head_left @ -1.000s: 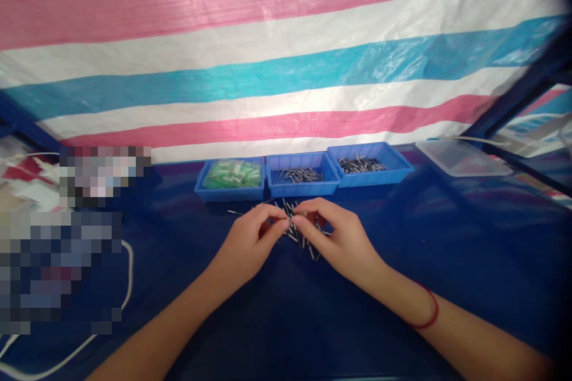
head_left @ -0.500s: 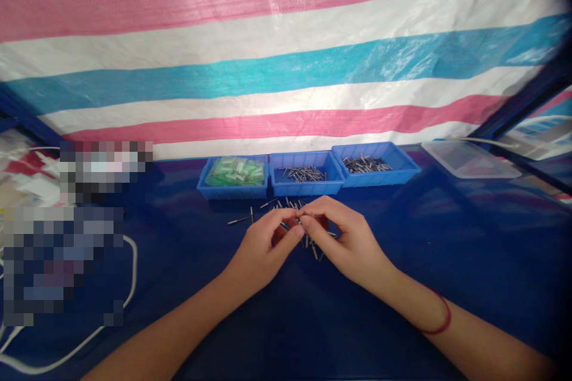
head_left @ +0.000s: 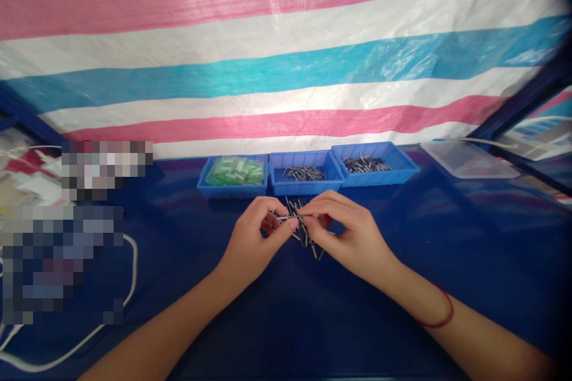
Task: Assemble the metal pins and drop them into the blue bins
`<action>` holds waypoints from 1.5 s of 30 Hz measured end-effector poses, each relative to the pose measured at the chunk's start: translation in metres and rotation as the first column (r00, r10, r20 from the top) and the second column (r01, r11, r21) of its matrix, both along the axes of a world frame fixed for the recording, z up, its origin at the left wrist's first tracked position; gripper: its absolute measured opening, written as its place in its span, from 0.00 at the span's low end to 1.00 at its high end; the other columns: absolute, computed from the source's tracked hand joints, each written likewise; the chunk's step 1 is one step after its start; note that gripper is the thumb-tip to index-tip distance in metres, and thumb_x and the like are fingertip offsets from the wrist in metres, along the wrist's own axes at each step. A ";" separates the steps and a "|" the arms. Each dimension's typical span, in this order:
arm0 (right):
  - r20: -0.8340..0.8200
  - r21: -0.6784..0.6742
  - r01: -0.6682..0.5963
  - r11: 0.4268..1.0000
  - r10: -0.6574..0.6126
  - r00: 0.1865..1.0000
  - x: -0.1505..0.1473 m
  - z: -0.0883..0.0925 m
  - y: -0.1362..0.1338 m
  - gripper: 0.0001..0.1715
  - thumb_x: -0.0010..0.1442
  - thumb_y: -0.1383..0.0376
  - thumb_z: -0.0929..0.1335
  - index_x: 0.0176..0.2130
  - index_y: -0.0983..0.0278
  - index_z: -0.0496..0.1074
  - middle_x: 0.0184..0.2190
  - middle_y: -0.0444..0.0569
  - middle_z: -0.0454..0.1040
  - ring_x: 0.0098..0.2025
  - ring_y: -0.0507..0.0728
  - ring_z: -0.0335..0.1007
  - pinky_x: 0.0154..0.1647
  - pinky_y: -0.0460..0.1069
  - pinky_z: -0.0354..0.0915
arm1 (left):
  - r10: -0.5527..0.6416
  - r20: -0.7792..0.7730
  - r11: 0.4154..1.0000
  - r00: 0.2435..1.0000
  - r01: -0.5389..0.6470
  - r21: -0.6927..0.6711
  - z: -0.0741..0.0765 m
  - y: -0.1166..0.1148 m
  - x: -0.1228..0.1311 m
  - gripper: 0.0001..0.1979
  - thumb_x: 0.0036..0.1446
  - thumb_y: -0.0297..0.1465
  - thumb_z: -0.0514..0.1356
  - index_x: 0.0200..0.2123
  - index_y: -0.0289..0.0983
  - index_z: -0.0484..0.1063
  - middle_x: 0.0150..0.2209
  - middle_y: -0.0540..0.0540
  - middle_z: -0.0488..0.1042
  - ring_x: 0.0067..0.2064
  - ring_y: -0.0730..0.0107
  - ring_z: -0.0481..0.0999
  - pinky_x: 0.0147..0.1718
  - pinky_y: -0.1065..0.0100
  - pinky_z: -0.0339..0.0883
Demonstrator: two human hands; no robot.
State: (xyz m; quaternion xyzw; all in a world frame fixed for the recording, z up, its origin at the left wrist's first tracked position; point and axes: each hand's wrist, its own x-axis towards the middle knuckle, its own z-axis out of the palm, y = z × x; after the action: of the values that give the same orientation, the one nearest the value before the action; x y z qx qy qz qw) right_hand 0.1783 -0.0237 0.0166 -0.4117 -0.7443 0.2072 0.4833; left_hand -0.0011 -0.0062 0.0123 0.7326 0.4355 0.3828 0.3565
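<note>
My left hand [head_left: 254, 241] and my right hand [head_left: 346, 232] meet fingertip to fingertip above a loose pile of small metal pins [head_left: 308, 238] on the blue table [head_left: 447, 262]. Between the fingers of both hands a thin metal pin [head_left: 295, 216] lies level. My right wrist wears a red band [head_left: 440, 309]. Just behind the hands stand three blue bins: a left bin [head_left: 233, 177] with green parts, a middle bin [head_left: 306, 174] with metal pins, and a right bin [head_left: 375, 163] with metal pins.
A clear plastic lid or tray [head_left: 469, 159] lies at the back right. A white cable [head_left: 129, 286] loops over the table at the left, beside blurred items. A striped pink, white and blue sheet [head_left: 286, 53] closes off the back.
Both hands have shifted slightly back toward the bins, and a thin pin now shows level between the fingertips. The loose pins at the left of the pile are now behind my left hand.
</note>
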 end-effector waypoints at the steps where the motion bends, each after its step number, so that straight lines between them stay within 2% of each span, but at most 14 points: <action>1: 0.014 0.010 -0.005 1.000 0.005 1.000 0.000 0.000 0.000 0.07 0.59 0.69 0.66 0.36 0.62 0.74 0.33 0.48 0.73 0.31 0.52 0.68 0.28 0.47 0.65 | 0.005 0.001 1.000 1.000 -0.005 0.019 0.001 0.000 -0.001 0.06 0.57 0.33 0.58 0.34 0.37 0.66 0.38 0.48 0.68 0.34 0.73 0.70 0.34 0.72 0.66; 5: 0.059 -0.024 -0.034 0.999 0.036 0.998 0.002 -0.003 0.005 0.08 0.60 0.68 0.64 0.33 0.62 0.74 0.32 0.48 0.73 0.33 0.53 0.69 0.31 0.48 0.65 | 0.004 -0.124 0.999 0.992 0.003 0.052 0.010 0.000 -0.006 0.09 0.59 0.37 0.57 0.38 0.37 0.67 0.36 0.48 0.70 0.32 0.74 0.70 0.32 0.72 0.65; 7: 0.048 -0.062 0.041 0.997 -0.038 0.998 0.008 -0.005 0.011 0.09 0.61 0.66 0.64 0.32 0.62 0.73 0.30 0.48 0.74 0.32 0.54 0.69 0.31 0.49 0.65 | -0.014 -0.278 0.998 0.961 0.032 0.060 0.017 0.002 -0.011 0.13 0.59 0.39 0.57 0.42 0.38 0.67 0.36 0.49 0.71 0.30 0.73 0.69 0.32 0.71 0.64; 9: 0.014 -0.074 0.192 0.979 -0.191 0.981 0.019 -0.007 0.021 0.10 0.61 0.63 0.65 0.31 0.63 0.74 0.31 0.48 0.75 0.32 0.55 0.70 0.31 0.49 0.64 | -0.067 -0.443 0.991 0.894 0.110 0.072 0.025 0.005 -0.018 0.13 0.59 0.41 0.56 0.41 0.39 0.70 0.37 0.48 0.72 0.33 0.71 0.70 0.34 0.69 0.64; 12: -0.030 -0.077 0.427 0.901 -0.430 0.902 0.046 -0.010 0.038 0.12 0.60 0.60 0.65 0.33 0.63 0.75 0.31 0.49 0.76 0.32 0.56 0.71 0.32 0.50 0.64 | -0.145 -0.632 0.977 0.762 0.210 0.030 0.032 0.011 -0.031 0.12 0.62 0.39 0.53 0.37 0.39 0.71 0.36 0.49 0.73 0.36 0.68 0.72 0.35 0.69 0.62; 15: 0.056 -0.005 0.632 0.775 -0.631 0.774 0.074 -0.012 0.052 0.14 0.60 0.58 0.65 0.34 0.64 0.75 0.29 0.49 0.76 0.29 0.57 0.70 0.31 0.51 0.63 | -0.158 -0.732 0.980 0.663 0.196 -0.034 0.033 0.017 -0.044 0.11 0.60 0.40 0.54 0.34 0.40 0.71 0.35 0.49 0.73 0.35 0.67 0.72 0.33 0.69 0.61; 18: 0.179 0.125 0.691 0.711 -0.702 0.690 0.090 -0.011 0.060 0.15 0.60 0.58 0.64 0.35 0.64 0.76 0.29 0.51 0.75 0.32 0.59 0.69 0.35 0.53 0.63 | -0.194 -0.768 0.978 0.610 0.181 -0.104 0.029 0.020 -0.056 0.11 0.55 0.41 0.59 0.35 0.40 0.71 0.34 0.49 0.73 0.34 0.66 0.72 0.33 0.69 0.61; 21: 0.213 0.166 0.662 0.731 -0.682 0.700 0.088 -0.010 0.059 0.15 0.60 0.59 0.64 0.39 0.65 0.75 0.31 0.52 0.74 0.34 0.59 0.68 0.37 0.54 0.63 | -0.265 -0.767 0.964 0.584 0.184 -0.194 0.028 0.022 -0.063 0.11 0.52 0.39 0.61 0.37 0.41 0.72 0.36 0.49 0.73 0.35 0.66 0.72 0.32 0.70 0.61; 24: 0.221 0.168 0.605 0.779 -0.628 0.746 0.076 -0.008 0.053 0.15 0.59 0.60 0.64 0.41 0.65 0.75 0.31 0.51 0.74 0.34 0.59 0.68 0.36 0.53 0.63 | -0.310 -0.752 0.951 0.582 0.199 -0.238 0.027 0.023 -0.065 0.09 0.53 0.35 0.60 0.39 0.43 0.72 0.36 0.50 0.72 0.35 0.67 0.72 0.31 0.71 0.61; 29: 0.243 0.186 0.476 0.859 -0.510 0.825 0.056 -0.004 0.042 0.12 0.59 0.62 0.64 0.41 0.63 0.74 0.32 0.50 0.73 0.34 0.58 0.68 0.36 0.53 0.63 | -0.319 -0.716 0.947 0.621 0.236 -0.217 0.025 0.025 -0.057 0.08 0.55 0.32 0.59 0.40 0.41 0.72 0.34 0.50 0.73 0.34 0.69 0.72 0.31 0.72 0.61; 36: 0.255 0.177 0.367 0.913 -0.403 0.879 0.042 -0.002 0.033 0.09 0.59 0.64 0.65 0.37 0.63 0.74 0.31 0.49 0.74 0.37 0.59 0.68 0.42 0.55 0.63 | -0.347 -0.694 0.935 0.630 0.291 -0.203 0.029 0.025 -0.052 0.07 0.58 0.29 0.55 0.34 0.39 0.73 0.34 0.48 0.75 0.36 0.67 0.73 0.36 0.70 0.62; 38: 0.221 0.122 0.332 0.935 -0.352 0.910 0.034 -0.003 0.028 0.08 0.59 0.65 0.65 0.35 0.62 0.74 0.31 0.48 0.75 0.37 0.58 0.68 0.41 0.54 0.63 | -0.371 -0.649 0.927 0.664 0.307 -0.216 0.034 0.024 -0.051 0.07 0.60 0.30 0.55 0.35 0.39 0.73 0.35 0.49 0.75 0.37 0.67 0.72 0.37 0.70 0.62; 41: 0.082 -0.047 0.224 0.973 -0.220 0.972 0.017 -0.007 0.016 0.07 0.58 0.64 0.66 0.36 0.62 0.74 0.33 0.47 0.76 0.34 0.55 0.68 0.36 0.51 0.64 | -0.370 -0.515 0.929 0.773 0.295 -0.224 0.037 0.021 -0.043 0.09 0.61 0.34 0.54 0.38 0.39 0.72 0.33 0.51 0.74 0.33 0.70 0.71 0.33 0.72 0.61; 45: -0.102 -0.205 0.053 0.977 -0.075 0.992 -0.005 -0.009 0.000 0.08 0.57 0.61 0.69 0.36 0.62 0.74 0.30 0.46 0.75 0.30 0.53 0.67 0.31 0.49 0.64 | -0.301 -0.303 0.947 0.904 0.246 -0.207 0.029 0.011 -0.023 0.09 0.62 0.36 0.54 0.40 0.38 0.70 0.32 0.51 0.72 0.31 0.72 0.69 0.31 0.72 0.61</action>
State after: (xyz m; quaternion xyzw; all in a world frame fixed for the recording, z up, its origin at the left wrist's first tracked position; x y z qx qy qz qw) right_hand 0.1738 -0.0233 0.0074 -0.4703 -0.6782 0.2883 0.4856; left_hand -0.0239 0.0046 0.0411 0.8084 0.4117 0.1632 0.3878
